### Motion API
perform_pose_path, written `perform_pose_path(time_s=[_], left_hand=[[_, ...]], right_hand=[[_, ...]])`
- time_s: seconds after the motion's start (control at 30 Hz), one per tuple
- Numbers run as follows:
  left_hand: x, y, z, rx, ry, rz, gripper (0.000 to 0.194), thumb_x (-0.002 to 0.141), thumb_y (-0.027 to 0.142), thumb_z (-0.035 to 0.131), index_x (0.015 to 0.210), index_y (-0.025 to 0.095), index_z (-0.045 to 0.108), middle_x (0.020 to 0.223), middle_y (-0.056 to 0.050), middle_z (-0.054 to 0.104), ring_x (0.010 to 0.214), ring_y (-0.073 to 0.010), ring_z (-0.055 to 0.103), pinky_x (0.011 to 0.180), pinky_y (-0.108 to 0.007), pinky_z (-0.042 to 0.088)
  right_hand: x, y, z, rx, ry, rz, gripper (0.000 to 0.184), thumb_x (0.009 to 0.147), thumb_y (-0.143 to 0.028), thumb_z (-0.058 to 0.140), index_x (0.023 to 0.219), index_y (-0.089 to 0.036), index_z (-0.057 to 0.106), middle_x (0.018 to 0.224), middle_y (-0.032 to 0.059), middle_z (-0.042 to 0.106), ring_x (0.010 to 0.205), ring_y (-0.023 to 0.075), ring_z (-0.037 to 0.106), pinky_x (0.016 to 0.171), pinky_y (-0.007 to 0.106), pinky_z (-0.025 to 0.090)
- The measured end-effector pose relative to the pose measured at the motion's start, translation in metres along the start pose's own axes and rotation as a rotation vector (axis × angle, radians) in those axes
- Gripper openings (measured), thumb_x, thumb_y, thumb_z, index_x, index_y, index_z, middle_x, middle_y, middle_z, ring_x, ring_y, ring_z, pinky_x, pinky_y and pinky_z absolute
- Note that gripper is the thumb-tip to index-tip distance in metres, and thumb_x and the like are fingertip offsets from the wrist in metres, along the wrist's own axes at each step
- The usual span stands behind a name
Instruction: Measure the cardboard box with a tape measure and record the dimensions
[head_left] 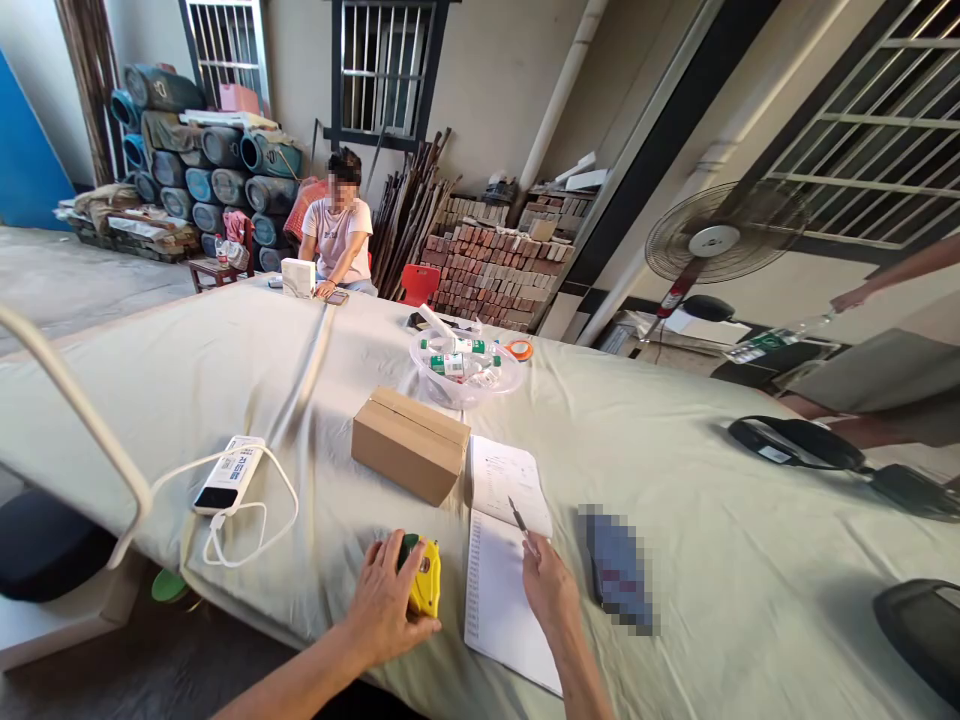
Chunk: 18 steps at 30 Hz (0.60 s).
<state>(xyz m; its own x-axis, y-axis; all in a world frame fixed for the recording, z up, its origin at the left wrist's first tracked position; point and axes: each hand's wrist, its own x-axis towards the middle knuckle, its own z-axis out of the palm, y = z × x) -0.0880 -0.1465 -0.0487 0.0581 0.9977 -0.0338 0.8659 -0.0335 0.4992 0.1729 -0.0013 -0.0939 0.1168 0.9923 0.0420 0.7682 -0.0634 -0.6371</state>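
So my left grip [384, 600] is wrapped around a yellow tape measure [427, 580], fingers over the top and thumb along the near side. It's low over the bench [697, 500], just left of the notebook; can't tell if its underside is touching the cloth. My right grip [551, 588] is closed on a pen [517, 515], which pokes out ahead of my fingers over the notebook [501, 610]. Can't tell if the pen is touching paper. The notebook's lying open, far page with some handwriting on it, near page looks plain.

Right by the far page there's a closed cardboard box [411, 442], a bit beyond the tape measure. On the other side, just right of my right grip, sits a dark blue thing [619, 572] that's too blurred to make out. Over to the left is a white power bank [231, 475] with a white cable looped beside it.

Past the box: a clear plastic bowl [457, 392] with green-labelled bottles in it, orange tape roll [519, 350] next to it. Someone in a pale shirt [341, 235] sits at the far edge near a small white box [298, 278]. Off right, another person's hand [851, 298] is holding a bottle near the fan [712, 240].
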Motion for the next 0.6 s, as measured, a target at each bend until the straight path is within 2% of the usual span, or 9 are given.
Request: perform_pose_path(time_s=[0.13,0.27,0.4,0.5,0.6], left_hand=[[0.000,-0.011,0.007,0.017,0.038,0.046,0.098,0.074,0.047,0.086,0.159,0.017,0.046,0.163,-0.025,0.041,0.149,-0.0436,0.043,0.121,-0.063,0.036],[0.000,-0.020,0.016,0.044,0.073,0.097,0.096,0.076,0.051,0.085,0.157,0.018,0.048,0.163,-0.025,0.041,0.149,-0.0435,0.042,0.120,-0.064,0.037],[-0.002,-0.026,0.026,0.082,0.134,0.128,0.096,0.075,0.053,0.086,0.157,0.020,0.048,0.163,-0.024,0.043,0.148,-0.0412,0.045,0.120,-0.061,0.040],[-0.003,-0.030,0.032,0.103,0.179,0.131,0.096,0.074,0.052,0.087,0.157,0.023,0.049,0.163,-0.020,0.045,0.147,-0.0400,0.047,0.119,-0.058,0.043],[-0.004,-0.032,0.037,0.123,0.209,0.132,0.096,0.073,0.049,0.087,0.157,0.024,0.049,0.163,-0.019,0.045,0.147,-0.0402,0.047,0.118,-0.056,0.044]], right_hand=[[-0.006,0.010,-0.005,-0.040,0.069,0.009,0.055,0.086,-0.036,0.034,0.125,-0.014,0.066,0.124,0.0157,0.077,0.120,0.0310,0.072,0.101,0.043,0.055],[-0.018,0.025,-0.019,-0.096,0.146,0.015,0.059,0.089,-0.041,0.030,0.130,-0.015,0.064,0.112,0.0150,0.081,0.107,0.0306,0.076,0.084,0.040,0.059],[-0.041,0.043,-0.029,-0.204,0.272,-0.014,0.066,0.093,-0.051,0.029,0.136,-0.016,0.063,0.120,0.0172,0.078,0.095,0.0313,0.078,0.069,0.039,0.055],[-0.058,0.053,-0.033,-0.231,0.295,0.040,0.069,0.094,-0.053,0.025,0.138,-0.015,0.062,0.127,0.0178,0.075,0.096,0.0317,0.077,0.070,0.040,0.055],[-0.065,0.058,-0.035,-0.208,0.248,0.163,0.067,0.094,-0.053,0.025,0.137,-0.016,0.063,0.129,0.0185,0.074,0.099,0.0335,0.077,0.076,0.042,0.057]])
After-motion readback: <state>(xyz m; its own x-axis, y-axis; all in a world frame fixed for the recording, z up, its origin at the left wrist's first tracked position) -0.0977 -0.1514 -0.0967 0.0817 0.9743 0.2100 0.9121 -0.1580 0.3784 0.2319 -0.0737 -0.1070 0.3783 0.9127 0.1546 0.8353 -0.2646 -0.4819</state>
